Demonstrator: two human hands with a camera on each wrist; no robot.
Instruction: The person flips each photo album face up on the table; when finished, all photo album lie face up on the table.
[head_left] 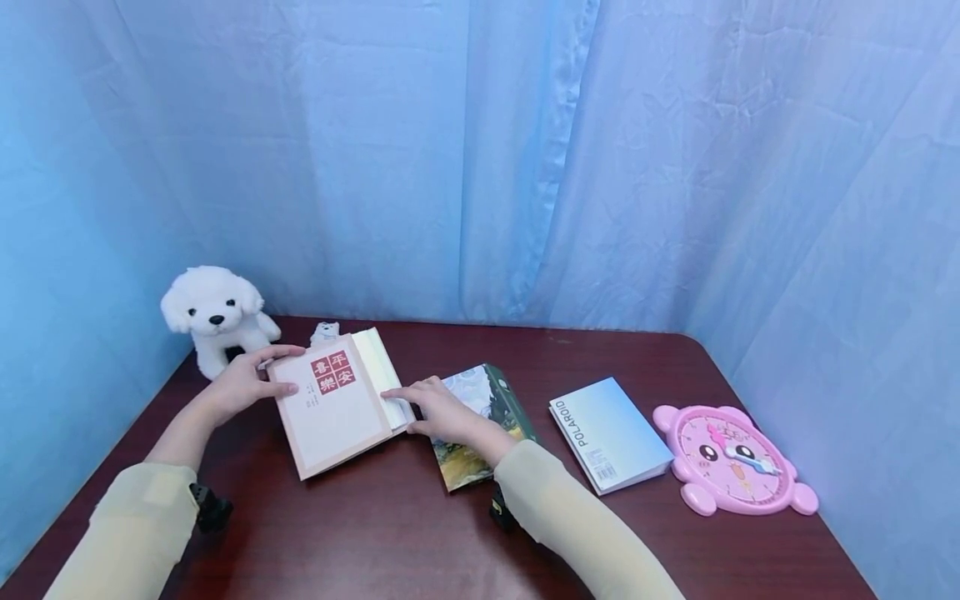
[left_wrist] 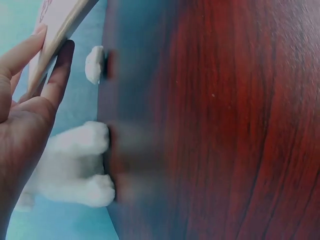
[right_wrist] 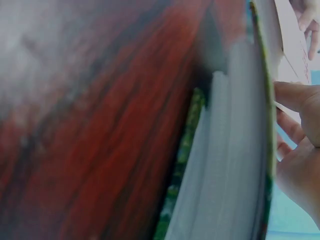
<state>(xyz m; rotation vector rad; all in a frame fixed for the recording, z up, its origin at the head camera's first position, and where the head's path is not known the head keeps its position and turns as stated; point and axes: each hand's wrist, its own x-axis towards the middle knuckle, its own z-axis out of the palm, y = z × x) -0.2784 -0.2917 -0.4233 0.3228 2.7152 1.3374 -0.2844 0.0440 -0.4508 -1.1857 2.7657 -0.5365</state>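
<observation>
While the white plush dog (head_left: pixel 217 307) sits at the far left, beside a small white figurine (head_left: pixel 326 333), we find the left hand (head_left: pixel 242 382) gripping the left side of a cream hardcover book (head_left: pixel 322 429) with red Chinese characters. The book lies directly between the hands, its cover's longer side running far to near, near end leaning right; neither hand is clearly nearer. We note the right hand (head_left: pixel 446 412) pinching the pale strip (head_left: pixel 381 371) at its right edge. Beyond: a landscape-covered book (head_left: pixel 459 467), partly under the right forearm, then a Polaroid album (head_left: pixel 611 433) and pink animal-faced clock (head_left: pixel 738 458).

The left wrist view gives us fingers beneath the cream book, hidden from the head; the right wrist view, the landscape-covered book's white pages.
</observation>
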